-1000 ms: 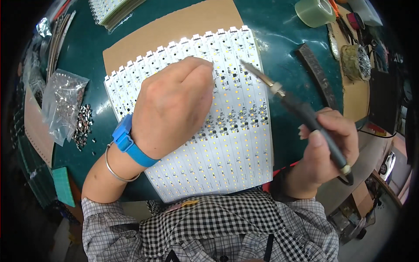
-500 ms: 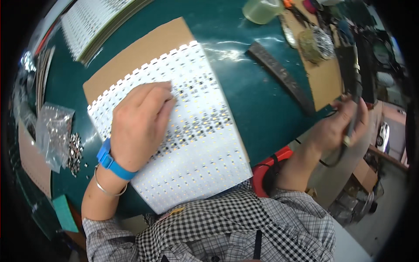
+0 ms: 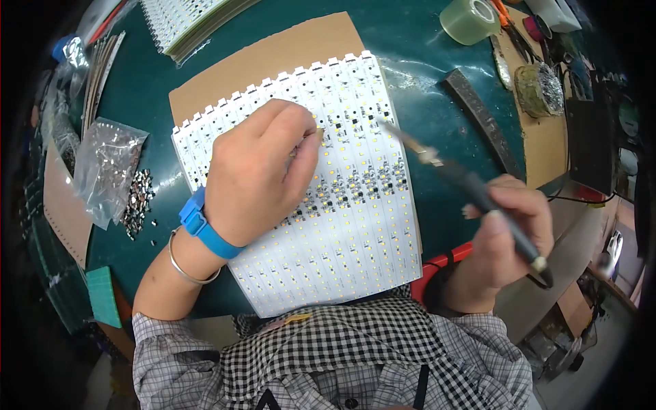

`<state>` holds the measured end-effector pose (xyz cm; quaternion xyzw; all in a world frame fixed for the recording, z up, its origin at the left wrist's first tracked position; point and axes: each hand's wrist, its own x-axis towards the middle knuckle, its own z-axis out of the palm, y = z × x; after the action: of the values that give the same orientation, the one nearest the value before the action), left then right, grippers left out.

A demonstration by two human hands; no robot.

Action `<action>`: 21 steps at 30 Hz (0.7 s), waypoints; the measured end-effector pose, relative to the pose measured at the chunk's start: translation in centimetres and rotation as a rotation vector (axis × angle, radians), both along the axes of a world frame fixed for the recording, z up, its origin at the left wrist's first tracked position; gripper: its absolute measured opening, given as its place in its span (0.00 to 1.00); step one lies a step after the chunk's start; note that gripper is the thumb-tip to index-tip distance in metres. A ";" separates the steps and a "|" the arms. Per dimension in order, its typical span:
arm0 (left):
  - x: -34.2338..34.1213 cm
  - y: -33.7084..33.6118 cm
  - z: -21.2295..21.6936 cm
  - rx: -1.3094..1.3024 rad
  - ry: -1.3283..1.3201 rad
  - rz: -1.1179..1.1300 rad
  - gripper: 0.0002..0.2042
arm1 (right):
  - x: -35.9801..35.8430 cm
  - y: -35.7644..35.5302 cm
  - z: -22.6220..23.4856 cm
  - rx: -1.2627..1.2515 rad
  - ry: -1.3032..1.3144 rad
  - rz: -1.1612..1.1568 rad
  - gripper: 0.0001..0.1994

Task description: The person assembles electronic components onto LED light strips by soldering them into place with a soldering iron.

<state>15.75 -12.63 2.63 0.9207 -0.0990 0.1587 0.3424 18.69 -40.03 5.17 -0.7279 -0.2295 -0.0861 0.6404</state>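
Observation:
A white LED circuit board panel (image 3: 342, 240), with rows of small yellow LEDs and black components, lies at a slant on brown cardboard (image 3: 273, 51). My left hand (image 3: 263, 160), with a blue wristband and a metal bangle, rests over the panel's middle. Its thumb and finger are pinched together, and whatever they hold is too small or hidden to make out. In my right hand (image 3: 512, 229) is a soldering iron (image 3: 492, 201) with a dark handle. The iron's tip points up and left, over the panel's right edge; whether it touches cannot be told.
Left of the panel lie a clear plastic bag (image 3: 109, 171) and a heap of small metallic parts (image 3: 139, 198). Stacked panels (image 3: 195, 24) stand at the back. A dark bar (image 3: 484, 123), a tape roll (image 3: 469, 20) and a solder-like coil (image 3: 540, 89) are on the right.
My right hand has brought the soldering iron from the far right, leftward to the panel. My left hand stays pinched over the panel, and the whole view has shifted slightly.

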 end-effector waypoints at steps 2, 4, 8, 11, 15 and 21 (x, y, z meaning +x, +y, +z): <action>0.1 0.0 -0.7 -0.011 -0.006 -0.008 0.08 | -0.3 1.2 -0.5 -0.041 0.080 0.063 0.11; 0.2 0.0 -1.1 0.008 -0.032 -0.020 0.08 | -0.3 2.0 -0.7 -0.078 0.090 0.076 0.11; 0.4 0.3 -1.4 0.028 -0.036 -0.043 0.08 | 0.2 2.5 -1.0 -0.157 0.068 0.090 0.12; 0.3 0.4 -1.6 0.020 -0.055 -0.045 0.08 | 0.1 2.8 -0.9 -0.175 0.086 0.094 0.12; 0.3 0.4 -1.4 -0.001 -0.034 -0.043 0.07 | 0.4 2.9 -1.1 -0.168 0.066 0.106 0.12; 0.4 0.5 -1.4 -0.002 -0.022 -0.037 0.05 | 0.5 3.0 -0.9 -0.185 0.083 0.140 0.12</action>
<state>16.14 -12.13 1.23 0.9166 -0.1198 0.1626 0.3450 19.16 -37.00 4.23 -0.7690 -0.2601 0.0109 0.5839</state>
